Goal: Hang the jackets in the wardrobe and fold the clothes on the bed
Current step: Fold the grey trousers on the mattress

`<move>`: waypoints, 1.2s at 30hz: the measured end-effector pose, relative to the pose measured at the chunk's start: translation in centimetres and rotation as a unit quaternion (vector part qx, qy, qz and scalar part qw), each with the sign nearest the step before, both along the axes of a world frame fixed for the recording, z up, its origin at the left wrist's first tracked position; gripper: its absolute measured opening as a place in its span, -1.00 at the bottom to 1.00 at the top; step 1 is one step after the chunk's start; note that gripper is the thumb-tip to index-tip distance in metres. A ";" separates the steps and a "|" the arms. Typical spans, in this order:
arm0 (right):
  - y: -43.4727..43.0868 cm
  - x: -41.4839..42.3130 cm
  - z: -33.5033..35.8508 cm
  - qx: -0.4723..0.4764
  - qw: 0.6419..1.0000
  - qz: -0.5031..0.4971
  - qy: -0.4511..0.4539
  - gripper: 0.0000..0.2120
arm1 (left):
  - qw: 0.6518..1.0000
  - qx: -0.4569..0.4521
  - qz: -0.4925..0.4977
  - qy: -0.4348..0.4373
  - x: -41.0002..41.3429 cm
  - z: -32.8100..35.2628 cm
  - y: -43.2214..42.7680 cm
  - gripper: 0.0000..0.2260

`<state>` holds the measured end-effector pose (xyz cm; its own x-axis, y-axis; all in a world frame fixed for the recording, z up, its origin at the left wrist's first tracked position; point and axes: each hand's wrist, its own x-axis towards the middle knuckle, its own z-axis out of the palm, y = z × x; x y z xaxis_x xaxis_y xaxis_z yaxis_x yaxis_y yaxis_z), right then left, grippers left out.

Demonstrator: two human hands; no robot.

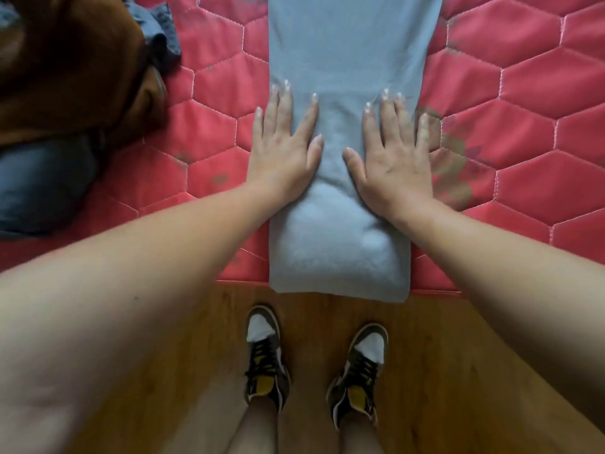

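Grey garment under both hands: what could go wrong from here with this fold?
1. The grey garment has its near end lapping over the edge of the mattress, above the wooden floor. A pull toward the person could slide it off.
2. The left hand and right hand press flat at its side edges, partly on the mattress. Uneven pushing may skew the folded strip.
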<state>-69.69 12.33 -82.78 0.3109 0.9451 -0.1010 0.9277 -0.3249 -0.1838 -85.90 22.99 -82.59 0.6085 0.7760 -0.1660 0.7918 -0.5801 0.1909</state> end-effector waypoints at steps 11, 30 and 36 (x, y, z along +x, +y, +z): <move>-15.8 -10.3 3.2 0.021 0.966 -0.177 0.189 -0.31 | 0.941 -0.195 0.168 -0.218 -9.2 3.6 -19.2 -0.42; -15.4 -3.8 15.0 -0.070 0.492 -0.317 0.808 -0.67 | 0.588 -0.685 0.298 -0.311 -12.3 13.7 -12.1 -0.57; -18.6 -5.3 15.5 -0.179 0.569 -0.305 0.742 -0.42 | 0.620 -0.732 0.237 -0.156 -14.6 14.7 -13.8 -0.65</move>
<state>-75.01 -6.25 -67.33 -0.1088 0.5423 -0.8331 -0.4687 -0.7671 -0.4381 -100.54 9.20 -67.86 0.5493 0.0381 -0.8348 0.5984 0.6793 0.4247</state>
